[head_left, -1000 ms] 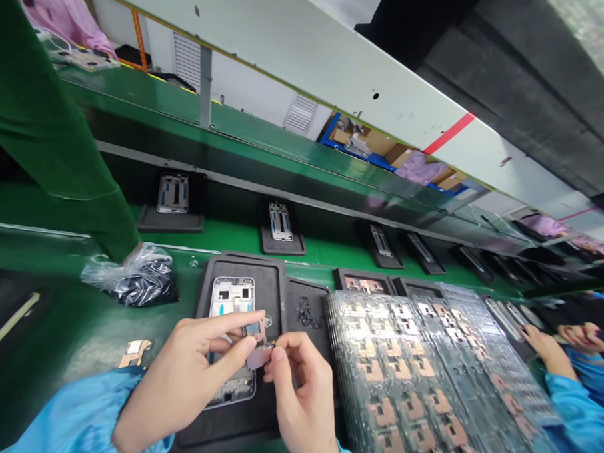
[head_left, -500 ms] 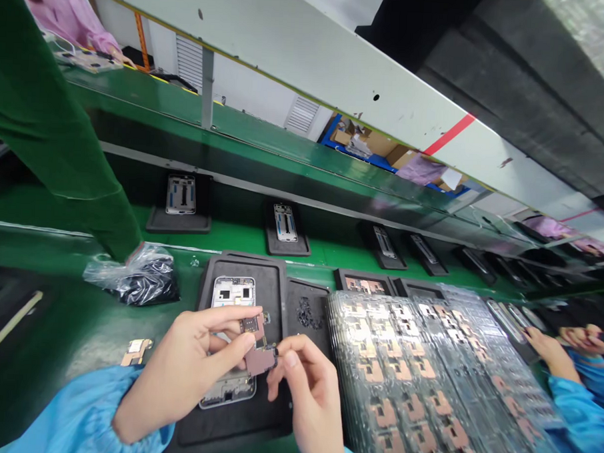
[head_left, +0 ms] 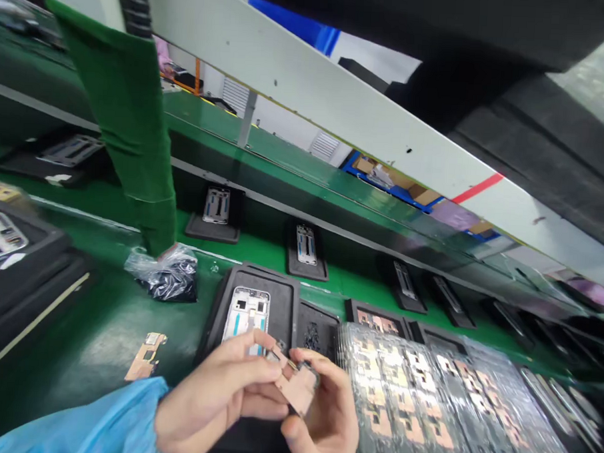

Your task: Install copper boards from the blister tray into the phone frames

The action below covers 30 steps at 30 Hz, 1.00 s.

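Observation:
A copper-coloured phone circuit board [head_left: 295, 390] is held up between my two hands. My left hand [head_left: 225, 387] pinches its left end between thumb and fingers. Curled around the right side, my right hand [head_left: 332, 401] has its index finger by a small dark part [head_left: 308, 368] at the board's edge and its thumb low against the board. Behind the hands, a silver phone frame [head_left: 248, 304] with blue strips lies in a black foam tray [head_left: 283, 296], its lower part hidden. Another circuit board [head_left: 146, 358] rests on the green table to the left.
Stacked clear plastic trays [head_left: 389, 390] of boards stand at the right. A black tray [head_left: 323, 314] with small dark pieces sits behind my right hand. A plastic bag [head_left: 164, 270] of black parts lies near a green-wrapped post [head_left: 145, 159]. Phone frames in trays [head_left: 214, 233] line the back.
My view has turned left, and the co-worker's hands at right are out of sight. My right hand has closed in around the board's right side; the board has tilted.

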### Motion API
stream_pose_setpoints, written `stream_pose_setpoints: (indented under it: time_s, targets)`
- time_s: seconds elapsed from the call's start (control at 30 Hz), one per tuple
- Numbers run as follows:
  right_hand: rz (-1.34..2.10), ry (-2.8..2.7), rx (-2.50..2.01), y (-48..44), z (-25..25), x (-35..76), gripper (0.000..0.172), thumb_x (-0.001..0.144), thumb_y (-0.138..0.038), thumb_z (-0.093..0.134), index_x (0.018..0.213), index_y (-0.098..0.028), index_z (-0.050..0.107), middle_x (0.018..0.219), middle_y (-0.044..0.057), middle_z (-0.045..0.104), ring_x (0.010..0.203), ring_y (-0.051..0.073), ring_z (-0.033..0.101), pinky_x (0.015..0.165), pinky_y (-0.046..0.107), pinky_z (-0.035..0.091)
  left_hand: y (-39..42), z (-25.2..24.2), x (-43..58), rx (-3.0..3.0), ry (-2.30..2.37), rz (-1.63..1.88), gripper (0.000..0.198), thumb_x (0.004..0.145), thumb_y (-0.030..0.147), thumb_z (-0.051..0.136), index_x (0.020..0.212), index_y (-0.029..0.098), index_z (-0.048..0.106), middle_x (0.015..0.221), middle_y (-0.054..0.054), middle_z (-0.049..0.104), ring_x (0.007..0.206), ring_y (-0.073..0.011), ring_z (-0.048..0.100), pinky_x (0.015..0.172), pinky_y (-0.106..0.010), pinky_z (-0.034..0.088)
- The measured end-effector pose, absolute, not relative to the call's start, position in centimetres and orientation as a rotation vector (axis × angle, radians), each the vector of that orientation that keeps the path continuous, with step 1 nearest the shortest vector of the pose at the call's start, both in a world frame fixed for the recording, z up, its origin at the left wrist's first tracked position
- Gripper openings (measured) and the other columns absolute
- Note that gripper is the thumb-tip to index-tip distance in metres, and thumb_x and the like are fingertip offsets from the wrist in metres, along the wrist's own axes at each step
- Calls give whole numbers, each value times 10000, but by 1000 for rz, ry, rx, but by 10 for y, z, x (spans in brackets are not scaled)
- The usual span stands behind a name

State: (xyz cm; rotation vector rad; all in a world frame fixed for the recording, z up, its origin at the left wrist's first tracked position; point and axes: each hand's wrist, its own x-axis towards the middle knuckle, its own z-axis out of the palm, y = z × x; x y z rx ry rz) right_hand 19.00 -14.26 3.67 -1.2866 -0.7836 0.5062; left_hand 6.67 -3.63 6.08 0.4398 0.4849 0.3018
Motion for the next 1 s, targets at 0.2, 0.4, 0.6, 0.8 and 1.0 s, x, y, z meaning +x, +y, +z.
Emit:
stream_pose_setpoints:
  time_s: [0.2,0.4,0.6,0.8,1.0]
  targets:
    - [529,-647,-1185,-147,8,208,559,789,-607,873,1254,-393,648,1117,57,803,985,296,774,865,469,634,-34,52,63,970,531,401,316,900,383,758,1141,220,634,1064,-91,804,1038,-285,775,985,-449,596]
    - [678,-445,-1072,-114,22,250,337,975,-651,657,1163,-388,752,1178,4,805,988,204,764,847,359,638,10,11,43,2489,883,734,445,1045,390,586,1449,214,649,1602,-149,539,1501,-464,425,1166,-748,400]
    - [782,-442,-1115,-68,44,249,387,919,-642,743,1161,-342,771,1241,26,781,1032,211,733,889,382,621,10,-1,48,2580,840,737,406,1057,354,578,1439,235,649,1644,-105,496,1559,-398,366,1229,-726,338]
    - [740,-596,-1172,-61,59,256,403,908,-640,759,1149,-318,779,1167,43,795,1077,221,732,983,410,582,9,-1,46,2578,884,734,462,1033,370,612,1458,190,626,1668,-160,445,1581,-446,297,1212,-755,337]
    - [560,-1158,-1485,-53,58,255,263,885,-426,854,1094,-272,814,1088,70,826,986,257,765,879,375,599,-2,16,32,2629,632,744,368,1014,228,606,1379,236,650,1582,-90,572,1531,-369,434,1260,-681,328]
